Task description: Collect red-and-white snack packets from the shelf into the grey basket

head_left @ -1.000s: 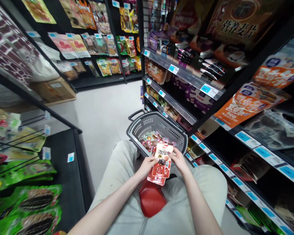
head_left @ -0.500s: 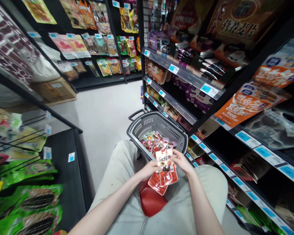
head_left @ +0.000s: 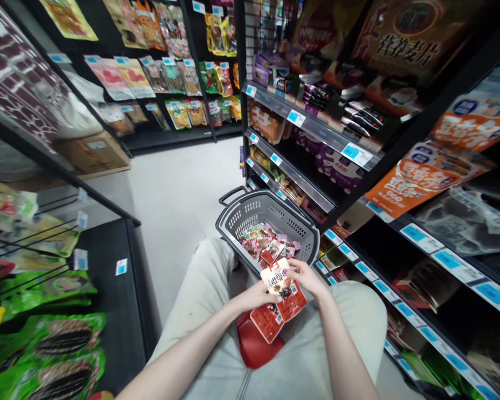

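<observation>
Both hands meet over my lap, above a red stool seat. My right hand pinches the top packet, a red and white snack packet. My left hand holds a second red packet that sticks out below the first. Just beyond my knees stands a grey plastic basket with several small red and green snack packets in it.
Dark shelves with bagged goods and blue price tags rise close on my right. A low black rack with green packets stands on my left. A cardboard box lies on the pale floor of the aisle ahead.
The two packets have fanned apart: the top one tilted clockwise and shifted right with my right hand, and the lower one now shows its face below. Both hands sank slightly.
</observation>
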### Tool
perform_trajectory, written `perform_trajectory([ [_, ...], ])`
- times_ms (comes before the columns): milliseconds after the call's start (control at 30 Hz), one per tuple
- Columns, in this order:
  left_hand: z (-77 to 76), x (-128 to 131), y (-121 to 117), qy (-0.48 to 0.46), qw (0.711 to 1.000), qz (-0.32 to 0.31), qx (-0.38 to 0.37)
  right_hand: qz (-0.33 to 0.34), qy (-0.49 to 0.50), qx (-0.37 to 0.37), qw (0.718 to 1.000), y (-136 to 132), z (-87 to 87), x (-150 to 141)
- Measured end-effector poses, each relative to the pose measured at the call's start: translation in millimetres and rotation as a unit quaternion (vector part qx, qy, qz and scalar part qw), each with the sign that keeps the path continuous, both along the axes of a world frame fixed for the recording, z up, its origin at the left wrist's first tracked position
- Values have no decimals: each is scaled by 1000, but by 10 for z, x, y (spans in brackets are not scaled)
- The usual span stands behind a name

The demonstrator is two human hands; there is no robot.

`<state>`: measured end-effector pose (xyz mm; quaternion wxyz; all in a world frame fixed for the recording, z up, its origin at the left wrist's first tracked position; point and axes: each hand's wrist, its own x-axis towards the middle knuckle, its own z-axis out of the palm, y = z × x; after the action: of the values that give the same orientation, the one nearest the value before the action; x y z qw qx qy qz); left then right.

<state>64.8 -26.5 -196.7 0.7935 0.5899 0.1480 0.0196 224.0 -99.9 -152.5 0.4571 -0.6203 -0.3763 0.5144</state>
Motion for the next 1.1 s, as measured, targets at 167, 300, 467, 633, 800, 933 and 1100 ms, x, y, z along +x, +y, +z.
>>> perform_trajectory([
  [167, -53, 9, -22, -4, 999, -9, -43, -4, 15, -16, 1000, 0, -10, -9],
  [300, -61, 13, -31, -25, 998, -11, -55, -1, 22, -7, 1000, -6, -12, -6],
  [467, -49, 3, -31, -20, 999, -10, -48, -7, 28, -7, 1000, -7, 2, -12],
  [633, -13, -18, -15, -20, 999, -26, -10, 2, 42, -1, 999, -5, 23, -22],
  [800, -7, -21, -12, -28, 999, -31, 1, 4, 24, -5, 1000, -6, 16, -22],
  [933, -4, -11, -25, -23, 999, -21, -35, 2, 25, -12, 1000, -5, 23, -26],
  [1100, -17, 0, -32, -37, 998, -16, -43, -2, 43, -16, 999, -1, 35, -37],
])
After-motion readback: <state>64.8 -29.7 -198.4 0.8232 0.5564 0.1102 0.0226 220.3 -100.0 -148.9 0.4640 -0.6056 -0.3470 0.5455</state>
